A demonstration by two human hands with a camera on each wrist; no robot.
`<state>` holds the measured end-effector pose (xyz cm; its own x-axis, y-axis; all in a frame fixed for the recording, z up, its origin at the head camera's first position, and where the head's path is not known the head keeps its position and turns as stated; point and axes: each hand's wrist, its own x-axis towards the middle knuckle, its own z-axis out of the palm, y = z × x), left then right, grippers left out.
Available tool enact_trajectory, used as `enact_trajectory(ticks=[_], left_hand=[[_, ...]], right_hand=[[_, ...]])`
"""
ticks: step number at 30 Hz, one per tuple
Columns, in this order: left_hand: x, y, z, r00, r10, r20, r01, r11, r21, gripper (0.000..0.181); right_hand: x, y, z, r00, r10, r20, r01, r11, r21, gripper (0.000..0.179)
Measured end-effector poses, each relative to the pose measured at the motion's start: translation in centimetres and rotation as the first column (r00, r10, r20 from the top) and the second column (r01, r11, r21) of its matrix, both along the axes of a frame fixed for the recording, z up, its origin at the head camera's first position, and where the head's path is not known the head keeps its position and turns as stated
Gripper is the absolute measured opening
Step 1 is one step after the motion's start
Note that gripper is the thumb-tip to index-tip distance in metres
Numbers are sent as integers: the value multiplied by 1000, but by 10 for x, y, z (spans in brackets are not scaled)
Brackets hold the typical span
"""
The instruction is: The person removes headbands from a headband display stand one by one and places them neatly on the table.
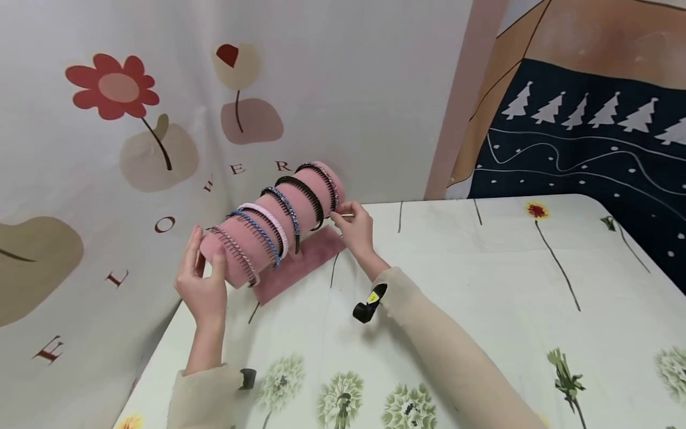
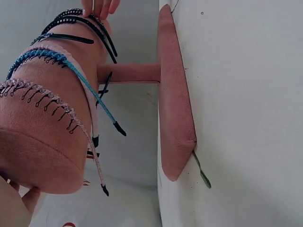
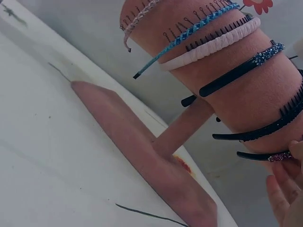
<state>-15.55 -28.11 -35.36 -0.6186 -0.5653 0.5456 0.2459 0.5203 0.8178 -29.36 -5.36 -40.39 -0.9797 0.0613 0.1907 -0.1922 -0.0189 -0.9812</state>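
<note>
A pink padded headband stand (image 1: 241, 233), a fat roll on a short post over a flat base (image 1: 278, 285), carries several headbands. My left hand (image 1: 200, 292) grips the roll's near left end, thumb in front and fingers behind. At the far right end my right hand (image 1: 356, 229) pinches the end of a dark headband with reddish beads (image 3: 279, 156). Beside it sits a black toothed headband (image 3: 265, 131), then one with blue-silver beads (image 3: 270, 53). Farther left are a white headband (image 3: 208, 49), a blue braided one (image 3: 189, 30) and a pale pink braided one (image 2: 57, 100).
The stand is on a white table cover (image 1: 455, 286) printed with flowers. Close behind it hangs a pale curtain (image 1: 343, 89) with flower prints and letters. Dark fabric with white trees (image 1: 584, 149) hangs at the right. A black strap (image 1: 367, 308) is on the right sleeve.
</note>
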Motion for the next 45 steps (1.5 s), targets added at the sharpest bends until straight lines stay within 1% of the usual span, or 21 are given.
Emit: enact_trajectory(ticks=[1, 3, 8, 12, 14, 18, 21, 24, 26, 30, 34, 37, 41, 45], left_hand=[[-2, -4, -5, 1000, -6, 8, 6, 1000, 11, 48], [-4, -13, -13, 1000, -15, 9, 15, 1000, 21, 50], [-1, -19, -14, 999, -49, 18, 49, 999, 12, 55], [-1, -24, -14, 997, -74, 25, 75, 997, -4, 57], [-1, -26, -15, 995, -98, 33, 98, 995, -1, 58], [3, -29, -23, 987, -131, 90, 131, 991, 13, 61], [5, -31, -26, 984, -139, 113, 139, 990, 13, 61], [5, -32, -27, 983, -152, 100, 152, 988, 7, 61], [6, -32, -27, 984, -147, 99, 147, 989, 6, 60], [8, -31, -30, 985, -132, 112, 131, 991, 17, 59], [8, -29, -30, 982, -141, 123, 140, 990, 18, 59], [6, -28, -29, 980, -150, 130, 150, 989, 16, 59], [4, -26, -27, 978, -163, 134, 161, 987, 22, 59], [2, -26, -25, 977, -171, 129, 167, 985, 35, 59]], right_hand=[[0, 1, -2, 1000, -8, -5, 8, 1000, -1, 18], [0, -1, 1, 1000, -20, -24, 19, 1000, -7, 18], [-2, 2, 7, 998, -48, -50, 47, 999, -6, 17], [-7, 6, 10, 996, -52, -70, 53, 999, 8, 17], [-9, 8, 11, 996, -61, -72, 62, 998, 15, 17], [-12, 14, 9, 997, -64, -35, 65, 998, 18, 17], [-15, 17, 10, 998, -58, -21, 59, 998, 32, 16], [-20, 21, 13, 997, -63, -40, 65, 997, 51, 16], [-24, 23, 14, 997, -61, -47, 63, 997, 53, 16], [-30, 28, 14, 998, -60, -13, 60, 996, 59, 16], [-36, 35, 13, 994, -105, 25, 103, 992, 80, 16], [-42, 38, 14, 992, -125, 29, 123, 990, 71, 15], [-50, 40, 16, 992, -124, 28, 123, 992, 39, 15], [-57, 44, 15, 991, -127, 46, 127, 992, 16, 14]])
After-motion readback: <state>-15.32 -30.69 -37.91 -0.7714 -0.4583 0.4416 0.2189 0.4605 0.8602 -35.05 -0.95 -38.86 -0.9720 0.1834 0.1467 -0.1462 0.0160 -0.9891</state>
